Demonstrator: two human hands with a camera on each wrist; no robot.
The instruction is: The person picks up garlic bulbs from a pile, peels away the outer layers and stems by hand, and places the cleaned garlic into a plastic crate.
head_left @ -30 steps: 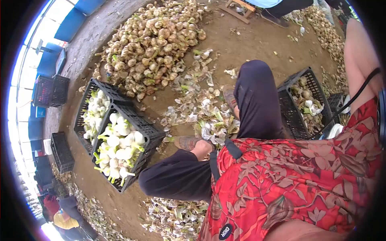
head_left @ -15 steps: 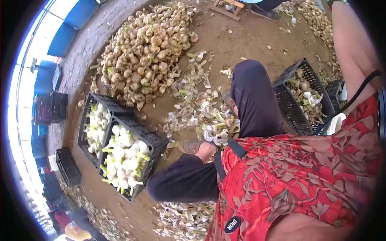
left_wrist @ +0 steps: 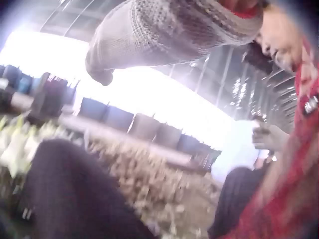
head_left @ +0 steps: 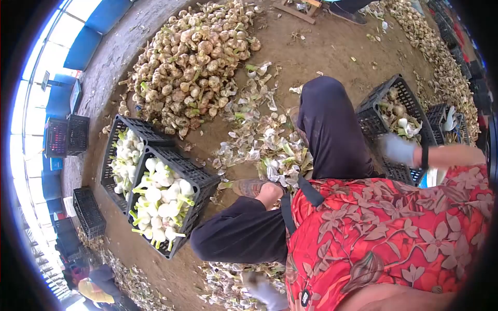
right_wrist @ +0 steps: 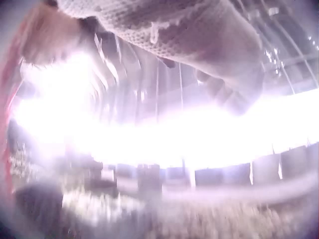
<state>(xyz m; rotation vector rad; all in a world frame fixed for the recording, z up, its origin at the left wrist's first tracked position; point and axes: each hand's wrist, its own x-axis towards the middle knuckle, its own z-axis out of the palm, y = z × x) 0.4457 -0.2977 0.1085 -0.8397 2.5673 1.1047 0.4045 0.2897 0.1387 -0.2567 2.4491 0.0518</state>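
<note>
My right hand (head_left: 399,150), in a white knitted glove and blurred, is over the near edge of a black crate (head_left: 373,119) of garlic and peelings. In the right wrist view the gloved right hand (right_wrist: 199,40) has bent fingers, and a small dark brown end (right_wrist: 168,62) sticks out under the palm; the rest of it is hidden. The left hand (head_left: 267,295), gloved and blurred, is at the bottom beside my left leg, over scattered peelings (head_left: 228,282). In the left wrist view that left hand (left_wrist: 149,35) droops with loosely bent fingers, nothing visible in it.
Two black crates (head_left: 202,179) hold trimmed white garlic bulbs (head_left: 166,197) at left. Behind them rises a large heap of untrimmed garlic (head_left: 192,72). Peelings (head_left: 275,150) cover the floor between my feet. Other people (head_left: 93,285) sit farther off. A smaller crate (head_left: 89,212) stands at far left.
My right arm, raised at the upper right before, has come down, bringing the gloved hand over the right crate. My left hand has entered view at the bottom.
</note>
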